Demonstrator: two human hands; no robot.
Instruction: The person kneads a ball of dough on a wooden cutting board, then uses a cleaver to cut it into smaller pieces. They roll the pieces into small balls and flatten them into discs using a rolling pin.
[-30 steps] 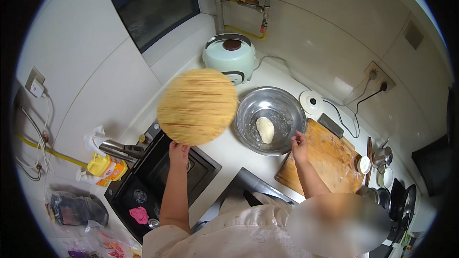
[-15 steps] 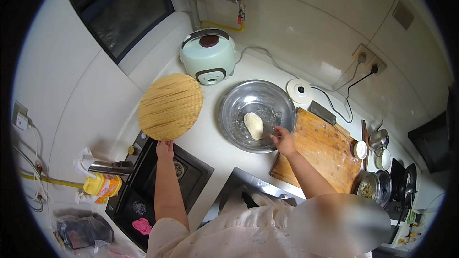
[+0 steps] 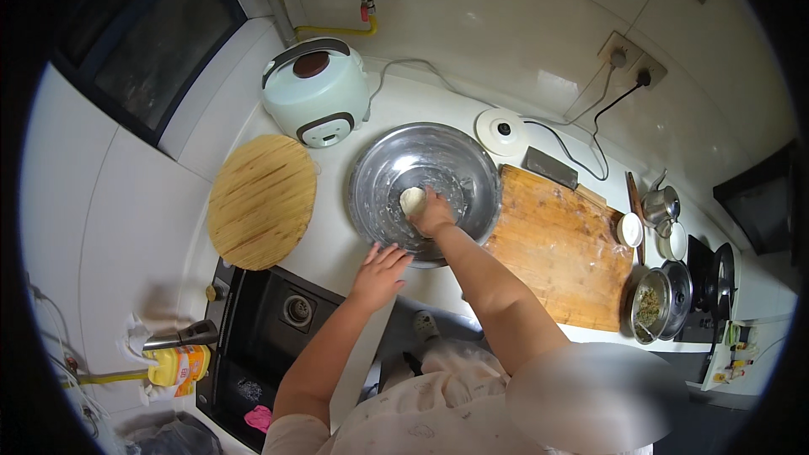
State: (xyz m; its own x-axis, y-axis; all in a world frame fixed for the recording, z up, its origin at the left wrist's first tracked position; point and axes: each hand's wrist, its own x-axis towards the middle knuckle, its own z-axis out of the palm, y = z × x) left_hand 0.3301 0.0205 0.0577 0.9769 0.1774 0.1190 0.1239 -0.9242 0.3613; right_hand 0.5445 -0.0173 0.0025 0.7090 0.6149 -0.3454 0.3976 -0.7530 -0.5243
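Observation:
A wide steel bowl (image 3: 371,164) stands on the white counter, its inside smeared with flour. In it lies a pale lump of dough (image 3: 412,200), partly covered by fingers. My right hand (image 3: 433,213) reaches over the near rim and is closed around the dough's right side. My left hand (image 3: 381,276) is at the bowl's near left rim, fingers spread and holding nothing; whether the fingertips touch the rim I cannot tell. Left of the bowl, a round wooden lid (image 3: 263,202) rests between the rice cooker and the sink.
A floury wooden cutting board (image 3: 560,248) lies right of the bowl, with a sharpening-stone-like grey block (image 3: 550,168) behind it. A white lid (image 3: 503,132) and a pale green rice cooker (image 3: 316,93) stand behind. The black sink (image 3: 278,320) is near left; a pan of filling (image 3: 649,307) stands right.
My left hand has left the round wooden lid and moved right to the bowl. My right hand has gone into the bowl and taken hold of the dough. The view has shifted.

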